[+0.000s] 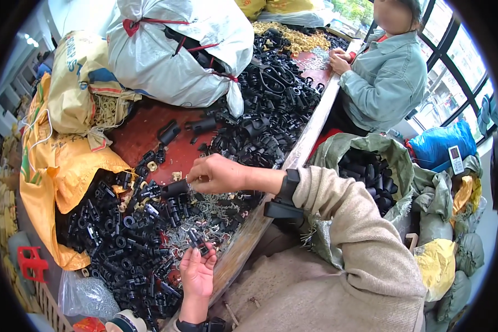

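Observation:
Low in the middle, my left hand (198,272) is palm up, its thumb and fingers closed on a small black clip-like part (198,243) with a shiny metal piece. My right hand (220,174) reaches in from the right over the worktable, fingers pinched together. What lies between those fingertips is hidden. Right beside them is a black cylindrical part (175,189); I cannot tell whether they grip it. Under and around both hands spread small silvery metal pieces (191,231). A heap of black plastic parts (122,238) lies to the left.
Stuffed white sacks (177,55) stand on the red tabletop (144,130), before another black heap (260,127). A wooden edge (240,243) borders the table. An open green sack (406,182) of black parts sits at right. Across the far corner, a co-worker (384,83) handles small pieces.

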Demonstrator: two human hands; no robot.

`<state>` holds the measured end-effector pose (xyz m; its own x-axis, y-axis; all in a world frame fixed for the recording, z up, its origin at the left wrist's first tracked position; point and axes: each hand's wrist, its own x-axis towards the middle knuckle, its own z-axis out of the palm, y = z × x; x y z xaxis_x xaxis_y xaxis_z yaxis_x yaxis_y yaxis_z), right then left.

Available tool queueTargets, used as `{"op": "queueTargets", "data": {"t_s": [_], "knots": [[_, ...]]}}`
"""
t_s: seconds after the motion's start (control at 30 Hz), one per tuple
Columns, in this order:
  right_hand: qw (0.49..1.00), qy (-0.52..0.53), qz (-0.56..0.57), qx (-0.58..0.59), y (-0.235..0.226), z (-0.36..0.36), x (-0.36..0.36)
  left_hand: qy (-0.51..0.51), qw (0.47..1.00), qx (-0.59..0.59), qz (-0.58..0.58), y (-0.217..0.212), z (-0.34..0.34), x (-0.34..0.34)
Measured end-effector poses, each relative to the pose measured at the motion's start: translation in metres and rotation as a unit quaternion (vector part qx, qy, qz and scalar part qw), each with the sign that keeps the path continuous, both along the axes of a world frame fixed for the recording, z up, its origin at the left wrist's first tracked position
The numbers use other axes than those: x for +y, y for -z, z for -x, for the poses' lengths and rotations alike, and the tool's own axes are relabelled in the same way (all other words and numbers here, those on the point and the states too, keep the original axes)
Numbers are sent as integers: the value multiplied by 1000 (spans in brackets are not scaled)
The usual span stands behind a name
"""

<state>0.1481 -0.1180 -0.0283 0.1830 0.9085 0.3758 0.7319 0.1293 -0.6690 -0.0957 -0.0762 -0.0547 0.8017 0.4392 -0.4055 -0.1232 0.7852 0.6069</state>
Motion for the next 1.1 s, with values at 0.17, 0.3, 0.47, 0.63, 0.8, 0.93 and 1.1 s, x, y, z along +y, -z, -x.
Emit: {"op": "queueTargets", "data": {"t_s": [0.17,0.3,0.47,0.63,0.8,0.93,1.1], "knots": [[992,-25,50,114,-8,22,-21,-29,999,9,-9,-3,0,-2],[978,-69,39,195,1,34,-31,-31,999,22,-23,-7,1,-3],[963,-85,41,253,2,45,-41,-33,999,20,-27,-14,2,-7],[937,-94,78,328,-2,52,-49,-27,998,23,-58,-16,6,-12],[983,-43,66,166,1,53,-60,-33,985,39,-167,-9,22,-9],[992,-61,5,114,9,52,-67,-49,953,68,-290,-14,44,0],[994,-54,-40,84,24,57,-79,-41,927,96,-360,-5,66,4]]}}
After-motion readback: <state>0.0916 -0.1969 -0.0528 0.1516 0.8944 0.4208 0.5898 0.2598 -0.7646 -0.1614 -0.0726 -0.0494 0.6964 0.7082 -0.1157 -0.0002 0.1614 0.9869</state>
